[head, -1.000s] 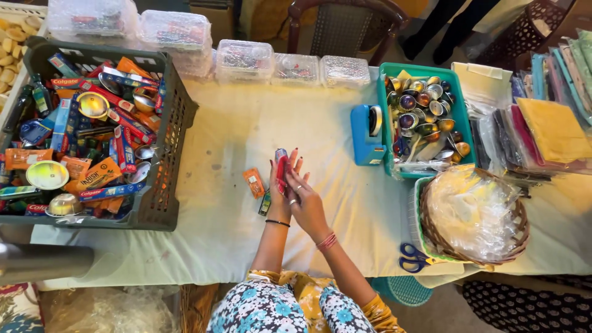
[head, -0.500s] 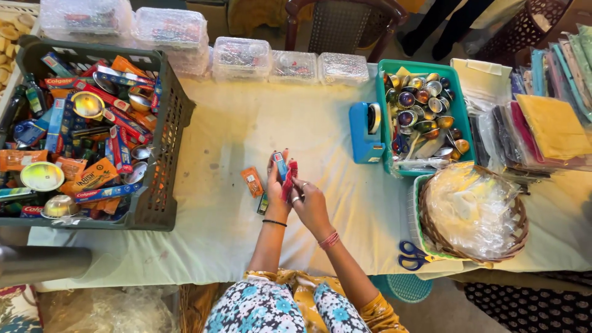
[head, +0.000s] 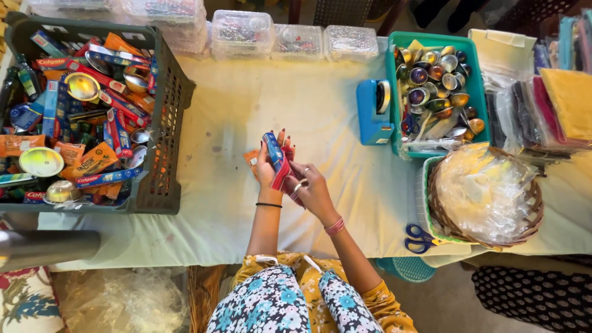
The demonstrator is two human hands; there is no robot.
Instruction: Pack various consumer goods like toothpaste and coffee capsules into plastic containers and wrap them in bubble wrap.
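From the head view, looking straight down: my left hand (head: 266, 169) is closed around a small blue and red carton (head: 273, 153), the kind a tube of toothpaste comes in, fingers wrapped round its lower part so the top stands free and tilted away from me. My right hand (head: 311, 188) comes in from the other side, its ringed fingers (head: 300, 183) curled against the red end of the carton and what looks like a second red piece tucked under it; how tightly those fingers pinch I cannot tell, since the left hand hides part of the contact. I hold the pack up off the cream tablecloth (head: 296, 98), above the middle of the table, so both hands can work on it without it sliding.

Just beside my left hand an orange sachet (head: 250, 161) lies flat on the cloth, close enough to take without reaching. To my left the dark plastic crate (head: 166, 123) is heaped with similar cartons, sachets and small metal bowls. To my right stands a blue tape dispenser (head: 373, 111), touching a green tray (head: 475, 74) of shiny little metal bowls, and nearer me a wicker basket (head: 536, 209) lined with clear plastic bags. Blue-handled scissors (head: 419, 237) rest at the table's near edge by the basket, well apart from my hands.
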